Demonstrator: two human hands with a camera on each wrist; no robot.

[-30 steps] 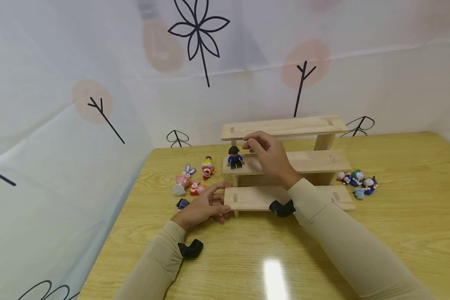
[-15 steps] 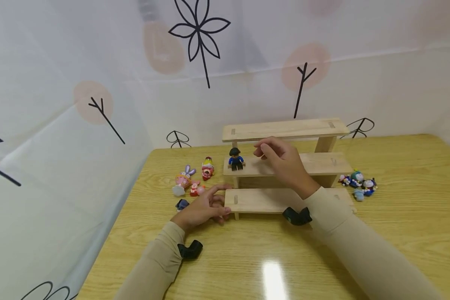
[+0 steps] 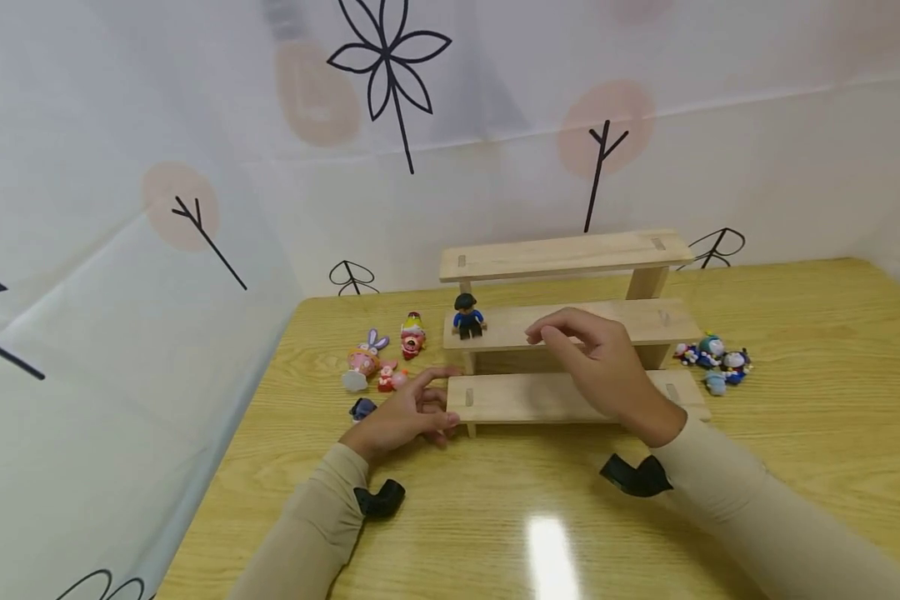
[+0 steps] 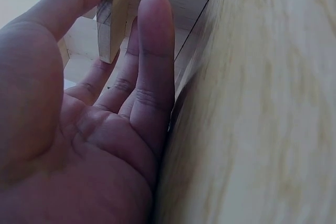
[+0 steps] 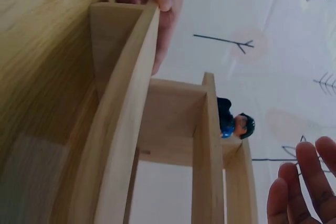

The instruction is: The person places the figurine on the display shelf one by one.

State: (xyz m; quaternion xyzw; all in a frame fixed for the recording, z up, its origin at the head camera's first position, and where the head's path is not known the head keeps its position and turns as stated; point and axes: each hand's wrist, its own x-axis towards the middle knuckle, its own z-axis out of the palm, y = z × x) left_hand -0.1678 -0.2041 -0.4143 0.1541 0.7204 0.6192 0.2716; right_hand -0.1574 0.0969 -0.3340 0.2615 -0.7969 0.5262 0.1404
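The left hand (image 3: 401, 417) pinches the near end of the lowest board (image 3: 517, 398) of a three-tier wooden shelf (image 3: 506, 330), with the thumb at the front corner and a finger at the back one. The right hand (image 3: 603, 367) is held above the shelf with its fingers loosely bent, and it holds nothing. To the left of the right hand, and farther from the person than the left hand, a toy figure with black cap and blue top (image 3: 468, 318) stands upright on the middle board.

Just beside the left hand, on its outer side, there is a dark blue figurine (image 3: 362, 408), partly hidden. Beyond this hand lie a small red-and-pink figurine (image 3: 387, 377), a rabbit-eared figurine (image 3: 362, 362) and a figurine with yellow and red colours (image 3: 412, 337). Well to the right of the right hand, a group of small blue-and-white figurines (image 3: 711, 352) is on the wooden table (image 3: 450, 542). Behind both hands hangs a white cloth (image 3: 495, 183) with black plant drawings
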